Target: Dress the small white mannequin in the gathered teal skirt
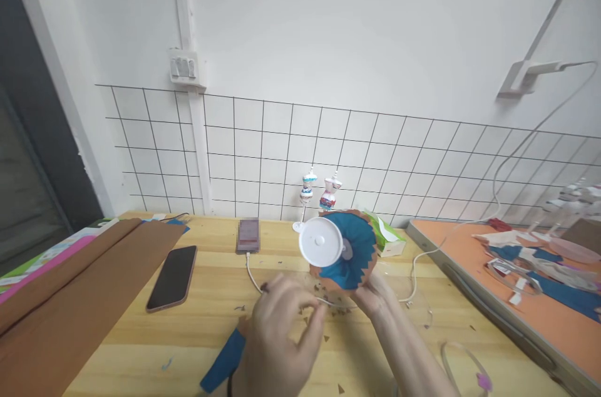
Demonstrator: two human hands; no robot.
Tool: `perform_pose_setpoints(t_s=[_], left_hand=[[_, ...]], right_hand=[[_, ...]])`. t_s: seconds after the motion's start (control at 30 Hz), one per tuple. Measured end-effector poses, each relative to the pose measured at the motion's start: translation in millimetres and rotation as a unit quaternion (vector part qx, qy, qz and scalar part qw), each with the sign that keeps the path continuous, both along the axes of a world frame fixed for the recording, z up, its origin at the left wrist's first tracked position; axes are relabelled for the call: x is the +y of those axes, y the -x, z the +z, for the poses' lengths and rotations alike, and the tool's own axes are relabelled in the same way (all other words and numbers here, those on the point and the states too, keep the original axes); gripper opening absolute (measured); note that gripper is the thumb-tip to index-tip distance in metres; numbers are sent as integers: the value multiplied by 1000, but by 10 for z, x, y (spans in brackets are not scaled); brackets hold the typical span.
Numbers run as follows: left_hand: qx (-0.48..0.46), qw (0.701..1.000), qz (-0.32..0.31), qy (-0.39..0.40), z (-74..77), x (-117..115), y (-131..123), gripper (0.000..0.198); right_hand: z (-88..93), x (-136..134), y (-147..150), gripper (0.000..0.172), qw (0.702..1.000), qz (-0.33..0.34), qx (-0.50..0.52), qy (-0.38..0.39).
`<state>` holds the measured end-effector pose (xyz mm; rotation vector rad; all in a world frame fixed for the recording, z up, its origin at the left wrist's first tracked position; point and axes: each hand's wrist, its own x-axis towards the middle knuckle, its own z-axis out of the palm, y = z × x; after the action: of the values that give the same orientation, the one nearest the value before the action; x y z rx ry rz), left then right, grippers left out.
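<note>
My right hand (pixel 375 293) holds up a round blue paper piece with a brown zigzag edge (pixel 353 251), tilted toward me. A white round disc (pixel 320 240) on a thin stem sits in front of its centre. My left hand (pixel 279 337) hovers just below the disc, fingers bent and pinched together near the stem; what they grip is too small to see. A blue strip (pixel 224 360) lies under my left wrist.
A dark phone (pixel 173 277) lies left on the wooden table (pixel 206 334); a second phone (pixel 248 235) with a white cable lies behind. Two small dress-form figures (pixel 319 191) stand by the tiled wall. Brown sheets (pixel 70 303) lie left, an orange board (pixel 530 278) with scraps lies right.
</note>
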<state>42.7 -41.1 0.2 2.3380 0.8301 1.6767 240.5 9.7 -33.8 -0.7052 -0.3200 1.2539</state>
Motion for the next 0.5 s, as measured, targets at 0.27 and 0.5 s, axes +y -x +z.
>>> perform_pose_setpoints(t_s=[0.27,0.5], left_hand=[[73,994,45,65,62,-2,-236,42],[74,996,27,50,109,-49,-387,27]], right_hand=[[-76,26,42,28,998,-38,19,43],[-33,-16,169,28,997,-37,-61,17]])
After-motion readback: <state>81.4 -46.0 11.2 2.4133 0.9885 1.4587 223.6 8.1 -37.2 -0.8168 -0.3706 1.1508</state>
